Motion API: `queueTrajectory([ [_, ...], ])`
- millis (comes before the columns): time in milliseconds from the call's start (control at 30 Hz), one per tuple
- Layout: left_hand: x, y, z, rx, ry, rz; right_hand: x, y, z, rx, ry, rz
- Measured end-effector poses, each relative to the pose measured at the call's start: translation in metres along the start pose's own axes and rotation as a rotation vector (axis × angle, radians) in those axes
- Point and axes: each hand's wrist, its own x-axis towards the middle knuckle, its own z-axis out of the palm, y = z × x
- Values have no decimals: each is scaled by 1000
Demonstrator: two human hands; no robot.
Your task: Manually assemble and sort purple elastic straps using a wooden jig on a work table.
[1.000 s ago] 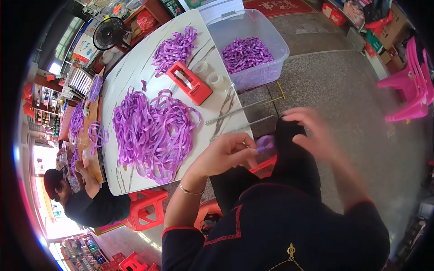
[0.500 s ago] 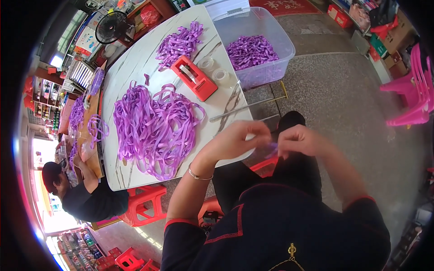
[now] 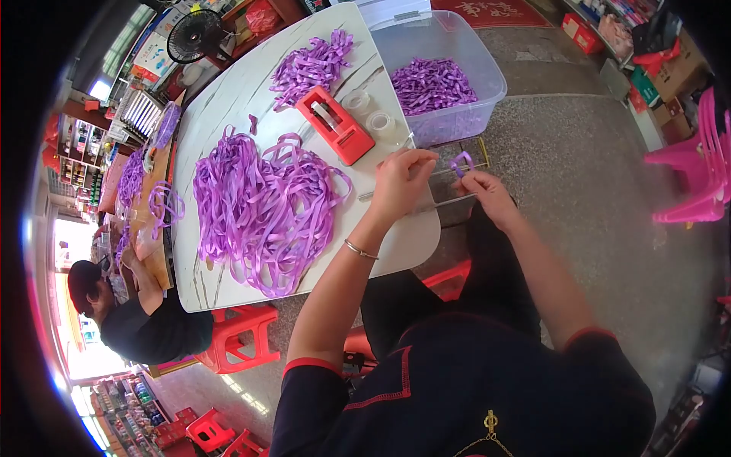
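Observation:
My right hand point(image 3: 489, 198) pinches a small loop of purple ribbon point(image 3: 461, 161) between thumb and fingers, just past the table's right edge. To its left, over that edge, my left hand point(image 3: 403, 181) has its fingers bent and drawn together; whatever they may hold is too small to make out. A big tangle of purple ribbon point(image 3: 266, 213) covers the near part of the marbled white table point(image 3: 228, 293). Beyond it stands a red tape dispenser point(image 3: 335, 126), with clear tape rolls point(image 3: 381, 123) beside it. Farther back lies a heap of short purple ribbon pieces point(image 3: 312, 68).
A clear plastic bin point(image 3: 487, 87) holding many purple ribbon pieces stands right of the table. Thin metal bars point(image 3: 453, 201) run near my hands. At the left, a person in dark clothes point(image 3: 152, 327) works at another table. Pink chairs point(image 3: 697, 167) are stacked far right.
Both hands have moved up and away from my lap, toward the table edge and bin. The purple ribbon loop, blurred between them before, now shows clearly in my right hand.

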Motion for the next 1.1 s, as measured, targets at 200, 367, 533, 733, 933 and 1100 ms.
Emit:
queueTrajectory([
  [200,7,1,5,123,-37,8,-4,0,17,7,18,76],
  [367,8,0,11,279,-29,53,-5,10,22,25,33,38],
  [533,10,2,13,355,-54,21,-22,14,26,-79,135,-48],
  [733,11,-3,14,416,-58,53,-107,-6,34,-245,51,-28],
  [933,13,-2,14,421,-92,31,-186,-36,29,-518,-94,-31],
  [1100,14,1,12,414,-146,-35,-227,-32,29,-508,-119,-191],
])
